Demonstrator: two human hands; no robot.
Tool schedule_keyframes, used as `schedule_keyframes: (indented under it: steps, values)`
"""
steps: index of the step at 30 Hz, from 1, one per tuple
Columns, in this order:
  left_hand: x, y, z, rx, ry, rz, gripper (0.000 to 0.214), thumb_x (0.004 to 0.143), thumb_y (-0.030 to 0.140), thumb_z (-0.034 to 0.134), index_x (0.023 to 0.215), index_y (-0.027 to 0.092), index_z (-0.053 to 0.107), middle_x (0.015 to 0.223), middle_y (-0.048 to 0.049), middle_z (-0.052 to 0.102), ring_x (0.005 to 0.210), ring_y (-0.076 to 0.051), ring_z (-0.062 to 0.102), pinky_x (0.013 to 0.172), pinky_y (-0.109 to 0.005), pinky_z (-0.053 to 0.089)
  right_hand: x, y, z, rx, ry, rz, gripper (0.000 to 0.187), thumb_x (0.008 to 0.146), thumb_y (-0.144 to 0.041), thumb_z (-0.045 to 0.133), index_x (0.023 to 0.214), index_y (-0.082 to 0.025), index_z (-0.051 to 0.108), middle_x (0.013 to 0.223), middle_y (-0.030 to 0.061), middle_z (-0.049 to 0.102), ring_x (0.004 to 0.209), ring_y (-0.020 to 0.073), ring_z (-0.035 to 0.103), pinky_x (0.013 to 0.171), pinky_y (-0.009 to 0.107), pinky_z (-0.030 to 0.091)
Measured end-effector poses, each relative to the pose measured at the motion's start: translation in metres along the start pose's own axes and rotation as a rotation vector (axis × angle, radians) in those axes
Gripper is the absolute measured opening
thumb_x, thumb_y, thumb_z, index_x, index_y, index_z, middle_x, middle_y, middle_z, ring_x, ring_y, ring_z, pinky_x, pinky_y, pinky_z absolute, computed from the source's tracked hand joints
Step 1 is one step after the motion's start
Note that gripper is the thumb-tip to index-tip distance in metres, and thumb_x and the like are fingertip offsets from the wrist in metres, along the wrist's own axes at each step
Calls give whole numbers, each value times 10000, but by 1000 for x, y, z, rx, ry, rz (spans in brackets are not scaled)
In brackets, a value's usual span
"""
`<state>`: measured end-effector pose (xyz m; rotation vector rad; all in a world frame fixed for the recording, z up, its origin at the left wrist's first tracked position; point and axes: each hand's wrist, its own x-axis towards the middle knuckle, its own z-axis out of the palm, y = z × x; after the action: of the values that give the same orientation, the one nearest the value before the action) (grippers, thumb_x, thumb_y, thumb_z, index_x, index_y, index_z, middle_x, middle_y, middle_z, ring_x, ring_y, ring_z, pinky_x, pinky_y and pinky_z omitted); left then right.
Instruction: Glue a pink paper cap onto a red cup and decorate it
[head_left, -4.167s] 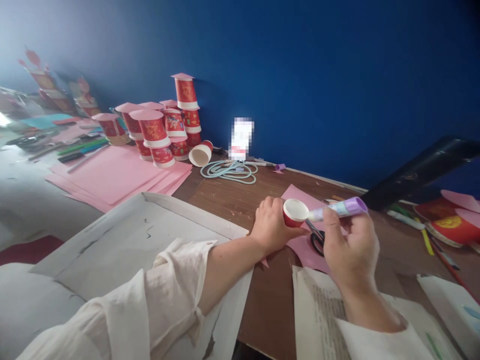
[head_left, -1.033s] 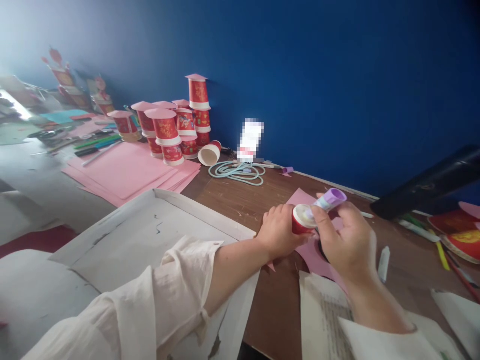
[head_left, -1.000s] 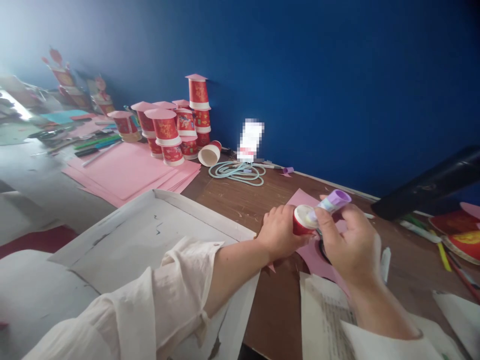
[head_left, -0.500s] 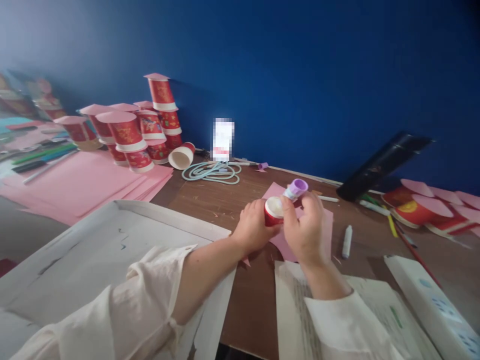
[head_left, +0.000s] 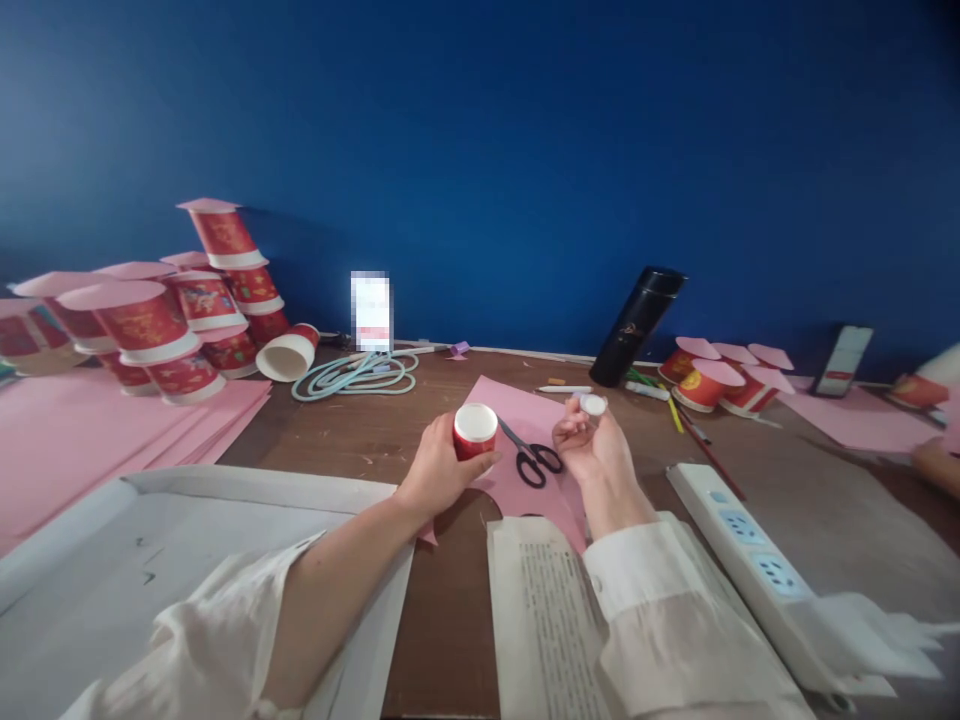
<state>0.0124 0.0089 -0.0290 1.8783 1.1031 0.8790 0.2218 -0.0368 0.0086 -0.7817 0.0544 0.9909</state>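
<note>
Clamping the red paper cup [head_left: 475, 428] from one side, the left hand [head_left: 439, 465] had its thumb and fingers wrapped round the wall, the pale round end facing up. The cup was at the left margin of a pink sheet [head_left: 525, 410], near the middle of the table [head_left: 442, 640]. Such a hold seemed sound: firm enough to stop the cup twisting, below the rim so that the pale face stayed bare, and best kept light (a paper wall dents readily). Well clear of it, the right hand [head_left: 600, 450] was turned palm up, its fingertips closed on a small white-ended object [head_left: 593, 405], perhaps a tube seen end-on, though the fingers hid the rest. Keeping that end off the pink sheet would have been tidy practice. Between the hands lay scissors [head_left: 523, 441], their handle loops toward the right hand, where a knuckle could have caught them. Nearer the front edge, the right sleeve [head_left: 652, 580] crossed a printed paper [head_left: 536, 600]; a white tray [head_left: 247, 500] lay to the left. Along the back edge were a coiled cable [head_left: 360, 378] and a black flask [head_left: 634, 330].
</note>
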Motion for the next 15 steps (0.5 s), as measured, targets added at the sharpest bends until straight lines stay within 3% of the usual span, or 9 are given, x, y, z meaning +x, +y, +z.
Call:
schedule_keyframes:
  steps: [3,10,15]
  values:
    - [0,1,0,1,0,4,579,699,445,787,1170,186,572,1176,-112,614,1144,-305,575,983,-463,452,0,-1,-2,18,-64,42,298,1035,-333,411,820,-175,544,585,-63,590,353,5,442,383,106,397]
    - [-6,5,-5,40,41,37,828,696,437,794,1403,212,427,1373,-150,497,1334,-351,447,1089,-559,380,-12,0,1,45,-259,97,284,907,-429,668,832,-163,604,610,-55,587,452,19,504,466,115,478]
    - [-10,5,-13,156,191,202,858,756,549,743,1454,224,364,1423,-162,453,1353,-350,434,1061,-573,427,-27,14,7,74,-439,185,265,833,-366,759,963,-150,676,678,-36,621,528,45,552,510,138,522]
